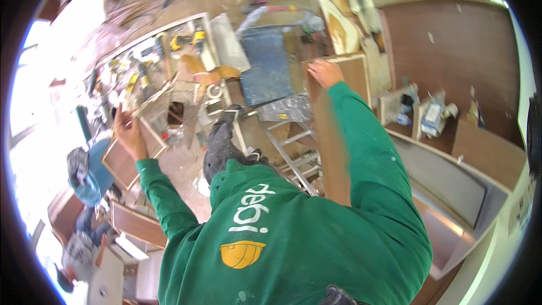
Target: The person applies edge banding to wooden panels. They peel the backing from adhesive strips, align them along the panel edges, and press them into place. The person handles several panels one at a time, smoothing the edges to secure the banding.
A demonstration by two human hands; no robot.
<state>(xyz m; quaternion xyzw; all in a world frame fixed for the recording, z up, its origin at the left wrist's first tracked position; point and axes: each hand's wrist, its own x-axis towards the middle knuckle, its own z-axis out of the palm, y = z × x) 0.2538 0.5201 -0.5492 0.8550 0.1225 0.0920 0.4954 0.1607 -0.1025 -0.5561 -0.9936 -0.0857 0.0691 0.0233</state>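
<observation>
My right hand (pixel 326 72) curls its fingers over the top edge of a long brown wooden panel (pixel 332 152), which stands close along my right arm. That panel seems to be part of a pale-edged cabinet box (pixel 357 76). Out to the left, my left hand (pixel 130 136) is raised with the fingers stretched and apart. A thin pale wood strip (pixel 158 97) shows by its fingertips; whether they touch it cannot be made out. Below this hand lies a shallow brown drawer-like box (pixel 127 161).
An aluminium ladder (pixel 291 155) lies beside my legs. Tools, including a yellow-black power drill (pixel 198 39) and a brush (pixel 227 72), crowd a framed board. A blue panel (pixel 265 68) is ahead, cabinets (pixel 451 51) line the right, and another person (pixel 84 251) is lower left.
</observation>
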